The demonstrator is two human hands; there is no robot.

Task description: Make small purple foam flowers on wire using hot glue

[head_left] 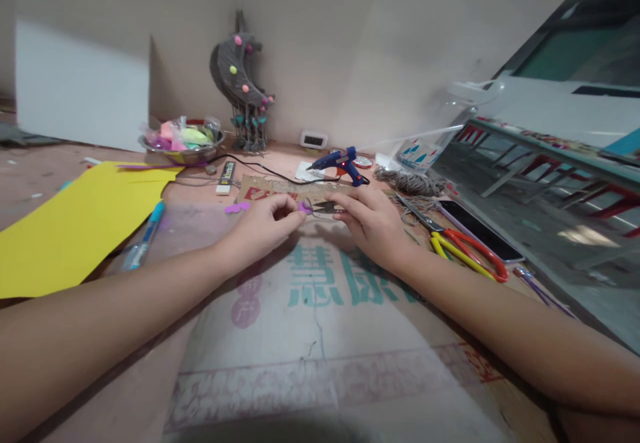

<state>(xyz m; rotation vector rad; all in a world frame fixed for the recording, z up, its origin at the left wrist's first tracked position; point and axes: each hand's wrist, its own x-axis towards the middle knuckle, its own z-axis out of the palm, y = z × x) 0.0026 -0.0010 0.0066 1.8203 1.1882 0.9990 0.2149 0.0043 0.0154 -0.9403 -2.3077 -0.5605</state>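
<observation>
While the left hand (265, 227) pinches a small purple piece (305, 207) between thumb and forefinger, the right hand (373, 224) has its fingers closed around small dark snips (326, 207), whose pointed blades aim at 9 o'clock, toward that piece. The two hands are near each other but apart (whether the blades touch the purple is too blurred to tell). Taking the gap between the hands as the dial's centre, with 12 pointing away from the person, a printed sheet (270, 349) with teal characters spreads out at 6. Purple cut-outs (237, 208) lie at 9, near the left hand. Between 12 and 1 is a blue glue gun (331, 160). Grey yarn (413, 181) lies bundled between 2 and 3; at 3, a dark-screened phone (483, 231) lies beside red-and-yellow-handled scissors (475, 254). Farther out, a blue-capped pen (149, 231) and a yellow sheet (85, 229) lie at 9, a metal bowl (197, 156) of bright lumps stands at 10, and a grey crescent decoration (233, 59) shows at 11.
</observation>
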